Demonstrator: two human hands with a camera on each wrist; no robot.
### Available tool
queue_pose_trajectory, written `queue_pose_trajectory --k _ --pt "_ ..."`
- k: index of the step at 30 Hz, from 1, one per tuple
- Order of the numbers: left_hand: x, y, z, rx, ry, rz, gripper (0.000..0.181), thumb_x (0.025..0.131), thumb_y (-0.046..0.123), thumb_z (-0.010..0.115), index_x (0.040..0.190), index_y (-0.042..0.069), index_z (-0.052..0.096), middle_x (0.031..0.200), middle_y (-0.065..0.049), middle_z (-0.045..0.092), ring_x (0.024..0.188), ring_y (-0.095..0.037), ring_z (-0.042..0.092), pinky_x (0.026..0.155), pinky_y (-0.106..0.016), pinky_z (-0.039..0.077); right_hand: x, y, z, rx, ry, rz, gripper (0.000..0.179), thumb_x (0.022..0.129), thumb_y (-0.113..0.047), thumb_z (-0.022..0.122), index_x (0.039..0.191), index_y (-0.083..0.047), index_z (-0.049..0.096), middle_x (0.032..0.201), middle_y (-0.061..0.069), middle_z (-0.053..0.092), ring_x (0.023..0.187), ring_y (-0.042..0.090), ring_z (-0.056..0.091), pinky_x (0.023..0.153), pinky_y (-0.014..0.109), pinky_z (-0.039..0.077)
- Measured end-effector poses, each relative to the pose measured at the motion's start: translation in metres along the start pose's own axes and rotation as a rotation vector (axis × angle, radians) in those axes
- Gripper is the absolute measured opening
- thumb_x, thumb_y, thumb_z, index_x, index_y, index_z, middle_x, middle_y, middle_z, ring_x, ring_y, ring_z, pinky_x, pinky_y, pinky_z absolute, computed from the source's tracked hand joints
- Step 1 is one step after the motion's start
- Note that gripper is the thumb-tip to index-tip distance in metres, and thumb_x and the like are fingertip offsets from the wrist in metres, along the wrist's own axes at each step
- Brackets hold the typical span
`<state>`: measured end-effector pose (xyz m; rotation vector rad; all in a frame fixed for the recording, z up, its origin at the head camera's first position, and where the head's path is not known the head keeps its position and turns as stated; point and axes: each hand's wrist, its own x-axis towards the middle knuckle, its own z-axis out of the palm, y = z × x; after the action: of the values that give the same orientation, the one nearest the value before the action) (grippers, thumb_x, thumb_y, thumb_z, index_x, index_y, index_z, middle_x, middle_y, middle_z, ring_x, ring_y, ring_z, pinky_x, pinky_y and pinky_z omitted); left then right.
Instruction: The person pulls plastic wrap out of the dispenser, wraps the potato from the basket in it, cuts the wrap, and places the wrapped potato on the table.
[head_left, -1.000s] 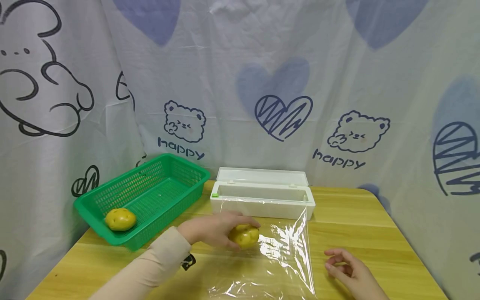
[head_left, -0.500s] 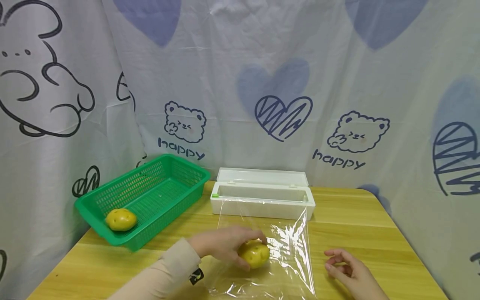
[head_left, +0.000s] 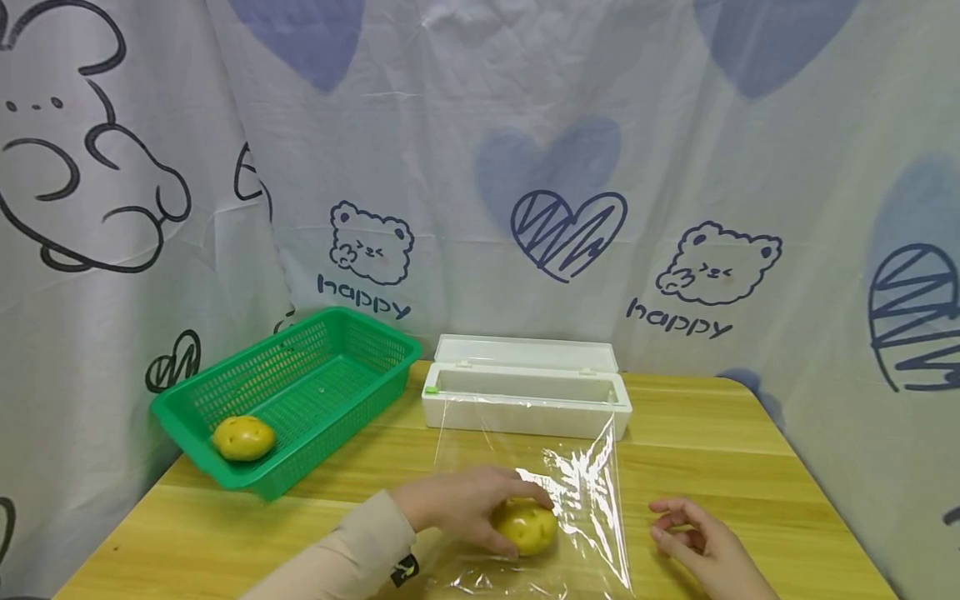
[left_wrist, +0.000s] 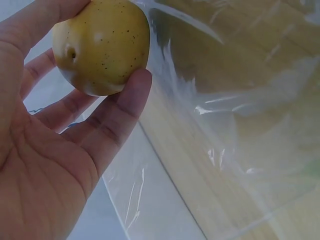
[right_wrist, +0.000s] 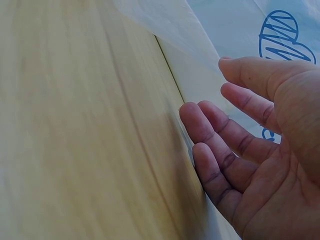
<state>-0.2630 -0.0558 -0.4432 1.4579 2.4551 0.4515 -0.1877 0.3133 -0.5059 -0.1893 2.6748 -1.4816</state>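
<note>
My left hand (head_left: 480, 507) grips a yellow potato (head_left: 528, 527), thumb on one side and fingers curled round the other. In the left wrist view the potato (left_wrist: 102, 47) shows dark specks and a small pit. It is over a sheet of clear plastic wrap (head_left: 577, 487) that lies spread across the table and runs back to a white wrap box (head_left: 525, 417). Right of the sheet, my right hand (head_left: 705, 546) rests on its side at the table, holding nothing, fingers loosely bent. The right wrist view shows that hand (right_wrist: 255, 145) with its palm and fingertips visible.
A green plastic basket (head_left: 375, 396) stands at the back left with another potato (head_left: 243, 438) in its near end. The wrap box's lid (head_left: 525, 353) is raised at the back. A printed curtain (head_left: 450, 167) hangs behind the wooden table (head_left: 720, 442).
My left hand has carried the potato nearer to me and to the right over the plastic wrap. My right hand, the basket and the box have stayed in place.
</note>
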Motion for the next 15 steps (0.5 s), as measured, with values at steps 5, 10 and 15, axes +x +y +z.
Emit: queue_pose_trajectory --k 5,10,15 --pt "0.0013 0.0005 0.0038 0.007 -0.002 -0.009 0.07 0.09 0.033 0.089 0.152 0.029 0.056 0.136 0.004 0.068 0.119 -0.002 0.06 0.106 -0.021 0.049 -0.0002 0.0001 0.0001 -0.008 0.001 -0.002 0.04 0.108 -0.026 0.067 0.139 -0.002 0.061 0.119 0.009 0.073 0.093 0.001 0.068 0.079 0.021 0.056" --pt "0.0014 0.0006 0.0053 0.011 -0.008 -0.024 0.07 0.09 0.033 0.089 0.152 0.03 0.056 0.138 0.004 0.067 0.122 -0.003 0.059 0.108 -0.023 0.049 0.0 0.0007 -0.0004 -0.002 -0.007 0.0 0.04 0.108 -0.026 0.066 0.139 -0.002 0.061 0.117 0.008 0.073 0.093 0.002 0.068 0.079 0.022 0.056" --pt "0.0009 0.0007 0.0064 -0.002 -0.01 -0.039 0.07 0.09 0.034 0.089 0.152 0.032 0.056 0.135 0.005 0.066 0.12 -0.002 0.059 0.106 -0.023 0.05 -0.0002 0.0015 -0.0008 -0.002 -0.012 -0.003 0.04 0.108 -0.026 0.066 0.14 -0.002 0.06 0.115 0.008 0.073 0.091 0.003 0.068 0.078 0.022 0.056"
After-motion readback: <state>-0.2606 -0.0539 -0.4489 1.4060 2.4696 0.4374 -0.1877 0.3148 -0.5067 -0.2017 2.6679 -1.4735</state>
